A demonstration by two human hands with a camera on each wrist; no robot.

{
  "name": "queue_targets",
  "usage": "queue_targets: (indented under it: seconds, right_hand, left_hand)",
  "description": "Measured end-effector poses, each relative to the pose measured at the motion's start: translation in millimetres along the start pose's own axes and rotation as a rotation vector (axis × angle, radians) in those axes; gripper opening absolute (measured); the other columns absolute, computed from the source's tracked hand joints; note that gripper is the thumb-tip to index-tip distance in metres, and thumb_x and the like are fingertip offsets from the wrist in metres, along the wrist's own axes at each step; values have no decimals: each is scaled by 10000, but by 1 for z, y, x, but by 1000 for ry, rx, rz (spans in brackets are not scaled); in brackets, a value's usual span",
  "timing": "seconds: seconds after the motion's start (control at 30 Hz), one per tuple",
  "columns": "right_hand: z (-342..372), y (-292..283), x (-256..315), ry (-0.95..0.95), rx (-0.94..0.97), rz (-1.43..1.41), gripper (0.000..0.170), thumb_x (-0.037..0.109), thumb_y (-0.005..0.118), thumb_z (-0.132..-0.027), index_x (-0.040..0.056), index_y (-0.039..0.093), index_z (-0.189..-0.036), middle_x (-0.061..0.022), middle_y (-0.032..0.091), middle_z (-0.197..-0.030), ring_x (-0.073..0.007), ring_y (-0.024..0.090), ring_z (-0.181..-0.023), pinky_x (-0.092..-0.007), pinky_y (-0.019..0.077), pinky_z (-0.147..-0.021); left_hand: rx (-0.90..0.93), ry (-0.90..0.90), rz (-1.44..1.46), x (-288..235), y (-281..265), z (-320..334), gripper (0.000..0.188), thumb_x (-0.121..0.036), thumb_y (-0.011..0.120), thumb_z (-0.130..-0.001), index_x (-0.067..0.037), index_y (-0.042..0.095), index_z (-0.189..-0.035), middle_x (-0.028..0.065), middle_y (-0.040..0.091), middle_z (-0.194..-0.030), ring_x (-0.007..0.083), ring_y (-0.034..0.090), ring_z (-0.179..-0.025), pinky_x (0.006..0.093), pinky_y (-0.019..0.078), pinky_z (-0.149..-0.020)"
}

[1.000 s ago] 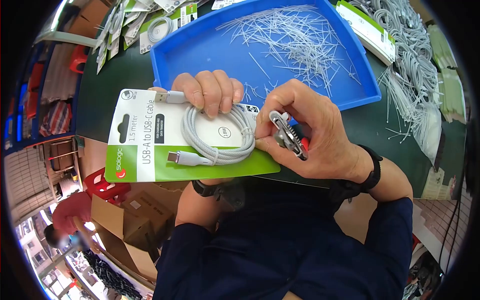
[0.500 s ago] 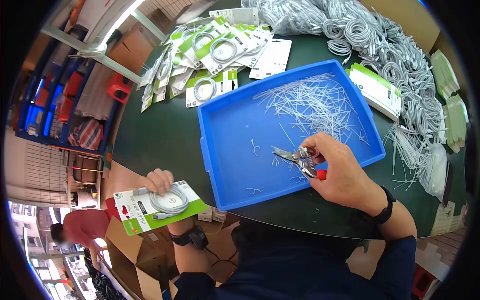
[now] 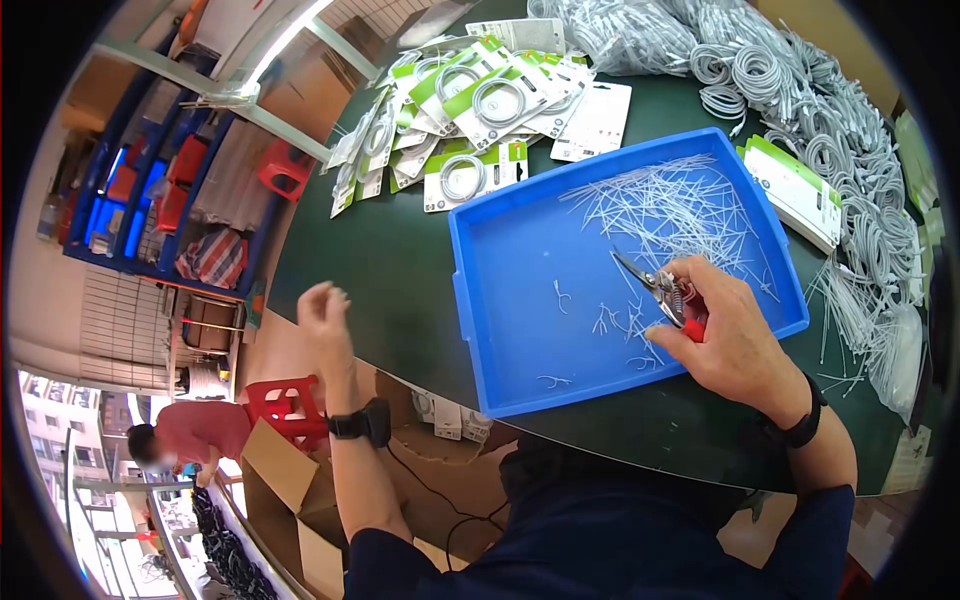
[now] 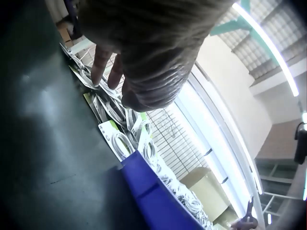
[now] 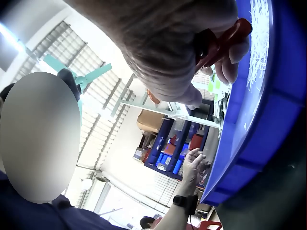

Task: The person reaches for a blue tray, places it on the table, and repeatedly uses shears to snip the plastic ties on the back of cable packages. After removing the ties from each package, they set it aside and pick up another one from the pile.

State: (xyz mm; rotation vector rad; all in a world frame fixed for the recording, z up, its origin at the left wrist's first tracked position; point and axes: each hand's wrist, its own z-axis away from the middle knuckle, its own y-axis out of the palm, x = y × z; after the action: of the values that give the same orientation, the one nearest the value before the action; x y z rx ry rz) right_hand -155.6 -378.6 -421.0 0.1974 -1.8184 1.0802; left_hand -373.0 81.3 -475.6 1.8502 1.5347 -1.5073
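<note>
My left hand (image 3: 326, 325) is raised past the table's left edge, its fingers loosely bent around nothing. In the left wrist view some fingers (image 4: 100, 64) of it reach down in front of the cable packs. My right hand (image 3: 738, 335) grips a pair of pruning shears (image 3: 668, 297) over the blue tray (image 3: 520, 275). The shears' blades point away to the upper left, and a red handle (image 5: 225, 45) sticks out of the fist in the right wrist view. Cut white cable ties (image 3: 670, 215) lie in the tray below.
Carded cables (image 3: 475, 105) are heaped at the table's back left. Coiled grey cables (image 3: 755, 75) pile up along the back right, near a stack of blank cards (image 3: 795, 195). An open cardboard box (image 3: 282, 465) stands below the table's left side; beyond it a person (image 3: 205, 430) in red bends over.
My left hand moved left with the carded USB cable and has let go of it; the pack is out of sight. The right hand moved out over the tray, still gripping the pruning shears.
</note>
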Motion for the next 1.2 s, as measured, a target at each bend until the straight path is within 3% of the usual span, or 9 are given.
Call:
queue_targets:
  seconds: [0.07, 0.17, 0.27, 0.37, 0.5, 0.73, 0.97, 1.13, 1.2]
  right_hand:
    - [0, 3, -3, -38, -1, 15, 476, 170, 850, -823, -13, 595, -1180, -182, 647, -964, -344, 632, -795, -409, 514, -739]
    - [1, 3, -3, -57, 23, 26, 482, 180, 854, -819, -8, 604, -1185, -173, 657, -963, -344, 647, -803, -415, 521, -749]
    - [1, 3, -3, -33, 61, -18, 490, 193, 857, -816, -4, 611, -1192, -167, 664, -969, -336, 656, -807, -417, 528, -762]
    - [1, 3, -5, -18, 75, -46, 497, 202, 859, -814, 0, 617, -1199, -162, 670, -974, -329, 661, -812, -413, 533, -770]
    - [-1, 1, -5, 6, 85, -42, 500, 196, 859, -811, -1, 619, -1203, -159, 675, -974, -328, 663, -815, -405, 535, -773]
    - [-3, 5, -8, -12, 83, -60, 486, 179, 855, -808, -4, 625, -1195, -163, 674, -963, -326, 661, -801, -399, 535, -754]
    - [-1, 4, -1, -34, 85, -75, 542, 174, 857, -807, -18, 631, -1261, -178, 682, -967, -330, 664, -803, -395, 540, -746]
    - [1, 4, -9, -114, 28, -35, 614, 188, 829, -837, -35, 608, -1364, -189, 683, -986, -358, 663, -822, -414, 537, -789]
    - [2, 0, -6, -69, 69, -18, 646, 191, 814, -850, -48, 578, -1402, -195, 672, -1011, -370, 659, -862, -422, 532, -825]
  left_hand:
    - [304, 143, -200, -26, 46, -13, 463, 13, 687, -888, -54, 605, -1339, 118, 663, -1196, 216, 668, -1076, 352, 534, -965]
    - [616, 544, -465, -31, 95, -46, 707, 30, 709, -806, -78, 517, -1478, 127, 629, -1363, 310, 561, -1318, 414, 497, -1077]
    - [752, 674, -508, -24, 136, -72, 682, -90, 755, -805, -55, 531, -1448, 160, 621, -1345, 365, 556, -1300, 439, 418, -1163]
    - [716, 801, -500, -14, 161, -90, 692, -197, 762, -854, -49, 509, -1481, 155, 648, -1289, 336, 575, -1258, 446, 425, -1137]
    - [714, 771, -751, -28, 155, -94, 749, -358, 785, -831, -42, 523, -1457, 162, 698, -1191, 347, 586, -1099, 439, 472, -1005]
    - [667, 373, -946, -35, 113, -46, 954, -431, 844, -752, 6, 459, -1508, 200, 692, -1173, 368, 624, -1055, 459, 507, -930]
    - [516, 551, -963, 0, 96, -48, 563, -320, 712, -942, -40, 540, -1399, 201, 687, -991, 419, 658, -911, 518, 537, -772]
    - [199, 343, -661, -62, 76, -68, 343, -229, 600, -1010, -52, 623, -1302, 245, 712, -982, 416, 703, -897, 497, 536, -786]
    - [134, 333, -370, -78, 64, -70, 332, -231, 523, -1056, 13, 632, -1253, 178, 736, -997, 267, 738, -893, 391, 553, -795]
